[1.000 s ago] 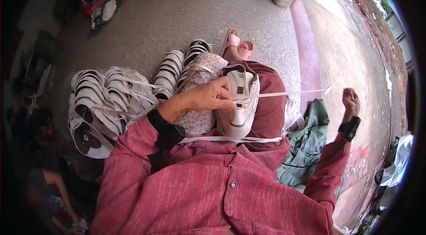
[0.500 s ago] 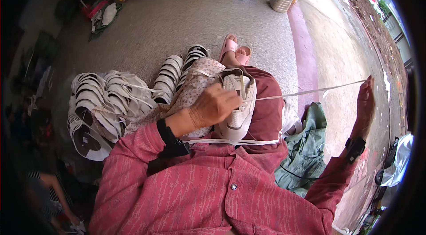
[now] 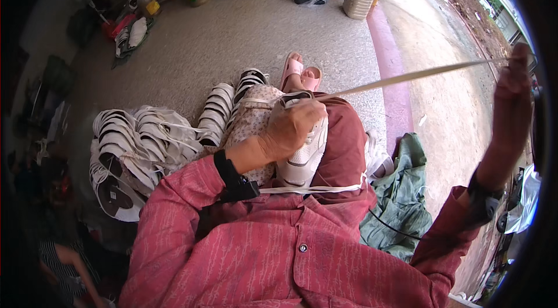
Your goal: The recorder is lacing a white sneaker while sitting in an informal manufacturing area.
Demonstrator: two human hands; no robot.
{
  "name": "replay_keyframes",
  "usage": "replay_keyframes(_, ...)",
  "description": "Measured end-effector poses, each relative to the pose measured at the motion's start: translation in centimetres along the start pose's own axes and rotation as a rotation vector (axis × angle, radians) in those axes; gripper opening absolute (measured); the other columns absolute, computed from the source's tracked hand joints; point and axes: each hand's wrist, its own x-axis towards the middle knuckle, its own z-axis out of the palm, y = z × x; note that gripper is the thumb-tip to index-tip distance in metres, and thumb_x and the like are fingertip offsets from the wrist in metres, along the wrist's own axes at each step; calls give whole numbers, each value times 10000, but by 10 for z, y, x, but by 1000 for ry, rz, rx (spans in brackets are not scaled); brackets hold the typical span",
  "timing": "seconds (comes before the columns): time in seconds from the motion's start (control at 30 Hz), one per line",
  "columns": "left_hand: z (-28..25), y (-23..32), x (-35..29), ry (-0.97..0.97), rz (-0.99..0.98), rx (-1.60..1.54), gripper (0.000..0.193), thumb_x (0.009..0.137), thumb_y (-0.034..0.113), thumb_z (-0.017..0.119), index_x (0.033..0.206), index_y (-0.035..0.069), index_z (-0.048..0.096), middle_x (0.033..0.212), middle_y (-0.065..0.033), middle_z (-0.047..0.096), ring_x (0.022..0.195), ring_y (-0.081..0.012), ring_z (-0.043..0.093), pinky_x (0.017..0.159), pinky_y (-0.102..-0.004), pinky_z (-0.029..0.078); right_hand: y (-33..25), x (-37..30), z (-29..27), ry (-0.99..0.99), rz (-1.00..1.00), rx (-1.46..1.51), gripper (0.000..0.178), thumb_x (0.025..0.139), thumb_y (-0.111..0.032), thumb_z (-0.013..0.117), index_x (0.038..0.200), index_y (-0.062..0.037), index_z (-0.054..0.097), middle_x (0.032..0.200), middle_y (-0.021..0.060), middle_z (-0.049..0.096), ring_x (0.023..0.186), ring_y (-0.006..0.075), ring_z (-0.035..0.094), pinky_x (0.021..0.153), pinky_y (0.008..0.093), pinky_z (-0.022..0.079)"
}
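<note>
Holding a white shoe (image 3: 302, 154) on the lap — left hand (image 3: 290, 128) clamped on it; right hand (image 3: 514, 99) closed around a taut white lace (image 3: 407, 77).

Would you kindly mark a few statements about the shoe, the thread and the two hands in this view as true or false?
1. The left hand rests on a white shoe lying on the person's lap. True.
2. The right hand is lowered onto the green cloth. False: it is raised out to the right, well above the cloth.
3. A pale thread runs taut from the shoe to the right hand. True.
4. The pile of white shoe parts lies on the person's right. False: it lies on the left, on the floor.
5. The person wears black boots. False: pink slippers show beyond the knees.
</note>
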Motion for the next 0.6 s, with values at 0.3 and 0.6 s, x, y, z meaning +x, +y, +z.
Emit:
replay_keyframes(0.3, -11, -27, -2, -289, -341, 50, 224, 828, 109, 669, 1002, -21, 613, 1122, -196, 600, 1161, -384, 526, 983, -428, 431, 118, -17, -8, 253, 127, -244, 364, 1032, -121, 444, 1350, 55, 432, 1011, 68, 615, 799, 115, 616, 704, 271, 537)
replay_keyframes(0.6, -64, 42, -2, -457, -222, -72, 274, 881, 264, 637, 825, 4, 571, 924, -168, 616, 948, -342, 595, 855, -420, 458, 133, -36, -75, 430, 92, -214, 364, 1011, -101, 493, 1333, 69, 466, 1045, 78, 641, 899, 134, 634, 817, 280, 545)
